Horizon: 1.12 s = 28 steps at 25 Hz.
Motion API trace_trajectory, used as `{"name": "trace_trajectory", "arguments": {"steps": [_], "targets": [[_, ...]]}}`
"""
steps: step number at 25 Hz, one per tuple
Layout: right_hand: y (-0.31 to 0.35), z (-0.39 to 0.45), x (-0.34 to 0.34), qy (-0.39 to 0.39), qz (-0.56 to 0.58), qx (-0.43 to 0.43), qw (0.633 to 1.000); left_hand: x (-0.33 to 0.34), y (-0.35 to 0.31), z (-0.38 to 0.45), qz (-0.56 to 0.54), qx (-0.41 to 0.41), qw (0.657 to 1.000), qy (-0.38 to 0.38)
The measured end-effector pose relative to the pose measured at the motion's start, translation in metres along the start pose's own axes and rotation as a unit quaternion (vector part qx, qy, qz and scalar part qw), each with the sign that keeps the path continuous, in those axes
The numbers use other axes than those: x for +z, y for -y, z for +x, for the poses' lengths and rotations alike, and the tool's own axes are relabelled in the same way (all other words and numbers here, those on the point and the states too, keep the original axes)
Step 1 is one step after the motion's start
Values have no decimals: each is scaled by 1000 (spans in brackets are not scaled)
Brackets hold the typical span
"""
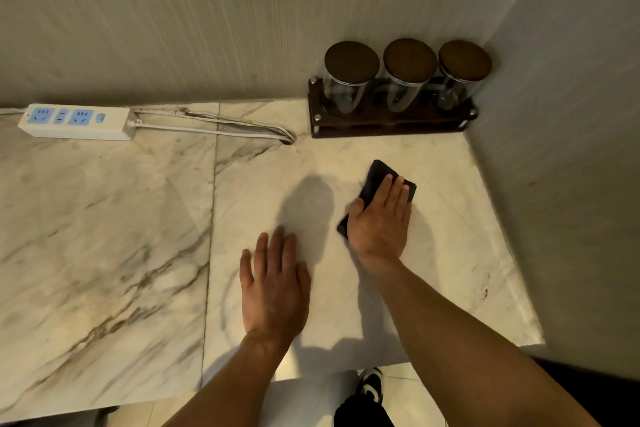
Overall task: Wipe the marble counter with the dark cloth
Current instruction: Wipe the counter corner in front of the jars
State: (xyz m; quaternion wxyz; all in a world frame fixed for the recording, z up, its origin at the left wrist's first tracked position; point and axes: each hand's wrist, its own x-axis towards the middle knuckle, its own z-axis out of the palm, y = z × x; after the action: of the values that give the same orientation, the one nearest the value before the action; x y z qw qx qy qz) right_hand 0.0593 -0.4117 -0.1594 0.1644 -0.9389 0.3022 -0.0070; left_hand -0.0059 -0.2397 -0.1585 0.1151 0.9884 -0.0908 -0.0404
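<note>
Cloth [379, 177] lies flat on the marble counter [104, 218] under the right hand [379, 218], whose fingers [398, 189] are stretched out nearly straight and pressed down on it, not curled round it; dark corners show past the fingertips and beside the thumb. Its long axis runs roughly with the hand, from near left toward the far right corner. The left hand [273, 288] rests open and flat on the bare stone, holding nothing, nearer the front edge and to the left of the cloth. By my reading, the wiping hand has little room ahead: the jar rack [391, 118] stands near, against the back wall, and the side wall closes the right. Open stone lies leftward, up to the power strip [74, 121] and its cable [225, 126] at the back
</note>
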Motion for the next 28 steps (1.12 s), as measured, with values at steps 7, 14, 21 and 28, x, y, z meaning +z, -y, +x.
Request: {"name": "trace_trajectory", "arguments": {"steps": [7,14,21,28], "targets": [[-17,-41,0,-33,11,11,999,4,1,-1,-10,-6,1000,-12],[-38,-81,-3,-8,15,-3,1000,7,1,-1,-11,-3,1000,-23],[-61,-117,-5,-21,10,-45,999,4,-5,-1,-6,3,999,-39],[-100,-130,-21,21,-27,-155,987,6,-51,2,-57,61,995,-50]]}}
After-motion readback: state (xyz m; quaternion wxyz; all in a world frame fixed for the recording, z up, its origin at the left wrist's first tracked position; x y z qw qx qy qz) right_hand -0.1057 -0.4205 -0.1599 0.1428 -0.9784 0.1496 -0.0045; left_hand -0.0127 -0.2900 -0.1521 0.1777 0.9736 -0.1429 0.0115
